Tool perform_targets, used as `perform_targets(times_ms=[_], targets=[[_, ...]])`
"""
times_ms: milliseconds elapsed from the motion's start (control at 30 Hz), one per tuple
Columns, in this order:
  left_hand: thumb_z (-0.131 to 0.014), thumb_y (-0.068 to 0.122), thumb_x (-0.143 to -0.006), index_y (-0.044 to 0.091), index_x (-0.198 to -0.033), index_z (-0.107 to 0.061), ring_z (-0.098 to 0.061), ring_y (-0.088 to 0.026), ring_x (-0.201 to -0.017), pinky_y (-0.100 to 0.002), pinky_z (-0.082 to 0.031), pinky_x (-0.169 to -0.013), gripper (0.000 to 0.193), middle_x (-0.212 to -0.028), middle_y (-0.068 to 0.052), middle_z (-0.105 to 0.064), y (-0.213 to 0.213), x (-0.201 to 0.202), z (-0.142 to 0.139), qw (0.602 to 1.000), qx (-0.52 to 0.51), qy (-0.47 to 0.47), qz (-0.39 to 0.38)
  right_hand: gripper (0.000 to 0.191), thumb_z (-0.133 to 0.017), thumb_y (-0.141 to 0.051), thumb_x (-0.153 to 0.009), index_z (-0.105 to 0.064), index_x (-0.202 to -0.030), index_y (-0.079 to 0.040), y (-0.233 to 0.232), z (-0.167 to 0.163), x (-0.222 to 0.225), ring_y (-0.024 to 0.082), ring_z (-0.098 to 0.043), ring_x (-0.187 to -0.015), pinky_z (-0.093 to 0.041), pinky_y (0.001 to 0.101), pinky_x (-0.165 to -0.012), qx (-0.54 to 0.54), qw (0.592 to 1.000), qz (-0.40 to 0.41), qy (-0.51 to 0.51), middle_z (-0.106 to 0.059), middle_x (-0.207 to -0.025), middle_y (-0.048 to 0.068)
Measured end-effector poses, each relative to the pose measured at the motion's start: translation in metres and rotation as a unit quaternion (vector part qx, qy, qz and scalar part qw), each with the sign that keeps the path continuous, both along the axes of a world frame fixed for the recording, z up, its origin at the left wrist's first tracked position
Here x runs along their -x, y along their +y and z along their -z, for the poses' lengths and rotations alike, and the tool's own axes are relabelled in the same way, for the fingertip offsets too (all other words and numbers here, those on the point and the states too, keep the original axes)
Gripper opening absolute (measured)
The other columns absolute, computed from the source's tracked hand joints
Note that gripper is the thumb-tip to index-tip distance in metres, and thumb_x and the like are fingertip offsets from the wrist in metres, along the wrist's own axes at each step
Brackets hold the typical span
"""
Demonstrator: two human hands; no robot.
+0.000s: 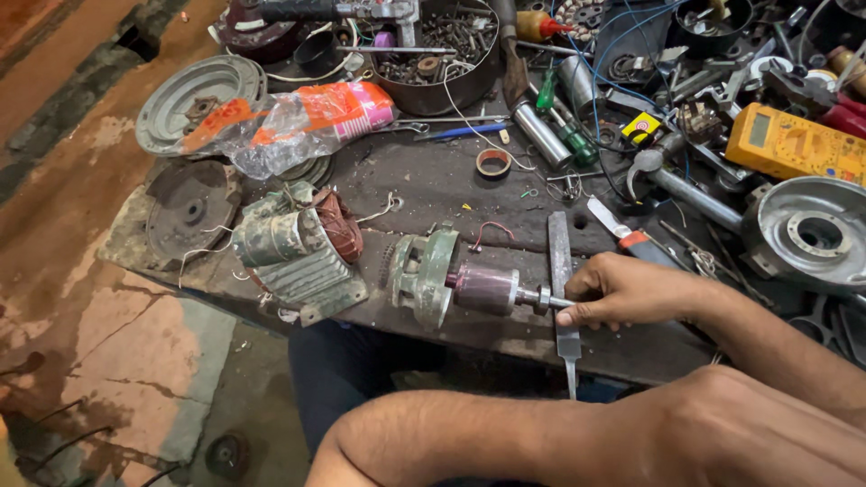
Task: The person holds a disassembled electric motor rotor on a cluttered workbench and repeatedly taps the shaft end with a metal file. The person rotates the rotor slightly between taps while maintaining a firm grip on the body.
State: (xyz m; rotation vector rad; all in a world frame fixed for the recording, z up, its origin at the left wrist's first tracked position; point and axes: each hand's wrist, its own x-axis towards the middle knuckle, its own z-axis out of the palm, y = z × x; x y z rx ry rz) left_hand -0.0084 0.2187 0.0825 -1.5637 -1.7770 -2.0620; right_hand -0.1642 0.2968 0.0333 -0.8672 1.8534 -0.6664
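Right hand (622, 290) at 3 o'clock of centre, fingertips pinched on the end of the shaft of a motor rotor (492, 289). The rotor lies on its side on the dark workbench (433, 185), near the front edge, its other end seated in a green end housing (422, 275). A flat metal file (561, 271) lies crosswise under the shaft, tang overhanging the bench edge at 5 o'clock.

Left hand: only the forearm (505, 442) crosses the bottom of the view; the hand itself is out of sight, so I cannot tell its grip.

At 9 o'clock of the rotor, apart from it, a stator housing with copper windings (298, 248). At 11 o'clock, a plastic bag (298, 122). At 12 o'clock, a roll of tape (493, 163). At 2 o'clock, a yellow multimeter (794, 144); at 3 o'clock, a grey end cover (812, 234).
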Motion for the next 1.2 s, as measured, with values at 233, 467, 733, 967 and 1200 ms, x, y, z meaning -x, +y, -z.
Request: perform_targets(times_ms=[233, 467, 733, 967, 1200], targets=[[-0.06, 0.027, -0.105, 0.005, -0.131, -0.061, -0.065, -0.019, -0.118, -0.024, -0.054, -0.104, 0.034, -0.129, -0.007, -0.066, -0.005, -0.006, -0.005, 0.999, -0.016, -0.029, -0.01, 0.049, -0.072, -0.049, -0.087, -0.072, -0.076, -0.002, -0.001, -0.001, 0.0, 0.009, -0.061, -0.055, -0.05, 0.0274, -0.049, 0.003, 1.0, -0.009, 0.009, -0.064, -0.063, -0.001], [-0.061, 0.028, -0.107, 0.007, -0.136, -0.06, -0.063, -0.017, -0.123, -0.024, -0.05, -0.111, 0.035, -0.134, -0.004, -0.065, -0.003, -0.003, 0.004, 1.0, -0.001, 0.002, -0.03, 0.043, -0.073, -0.047, -0.083, -0.075, -0.078, -0.004, -0.002, -0.003, -0.002, 0.009, -0.06, -0.055, -0.05, 0.0278, -0.05, -0.011, 1.0, 0.011, 0.001, -0.065, -0.064, -0.001], [-0.065, 0.024, -0.1, 0.009, -0.13, -0.06, -0.064, -0.019, -0.116, -0.024, -0.053, -0.101, 0.034, -0.127, -0.005, -0.065, -0.009, -0.006, 0.008, 0.999, -0.016, -0.027, -0.035, 0.043, -0.072, -0.046, -0.084, -0.076, -0.078, -0.004, -0.002, -0.003, -0.002, 0.009, -0.06, -0.056, -0.052, 0.0282, -0.052, 0.006, 1.0, -0.002, -0.003, -0.065, -0.063, -0.001], [-0.06, 0.028, -0.098, 0.01, -0.11, -0.056, -0.066, -0.021, -0.092, -0.027, -0.052, -0.082, 0.022, -0.1, -0.003, -0.063, 0.021, 0.012, 0.035, 0.998, -0.037, 0.041, -0.038, 0.048, -0.073, -0.048, -0.084, -0.071, -0.072, -0.002, -0.003, 0.0, -0.001, 0.01, -0.061, -0.054, -0.052, 0.0295, -0.051, -0.024, 1.0, 0.005, 0.006, -0.065, -0.061, 0.001], [-0.054, 0.03, -0.098, 0.01, -0.11, -0.056, -0.066, -0.025, -0.092, -0.032, -0.052, -0.081, 0.024, -0.097, -0.005, -0.063, 0.016, 0.016, 0.033, 0.991, -0.094, 0.088, -0.043, 0.048, -0.072, -0.049, -0.083, -0.072, -0.073, -0.002, -0.001, 0.006, 0.001, 0.01, -0.06, -0.054, -0.052, 0.0297, -0.051, -0.014, 1.0, 0.0, 0.007, -0.064, -0.061, 0.001]])
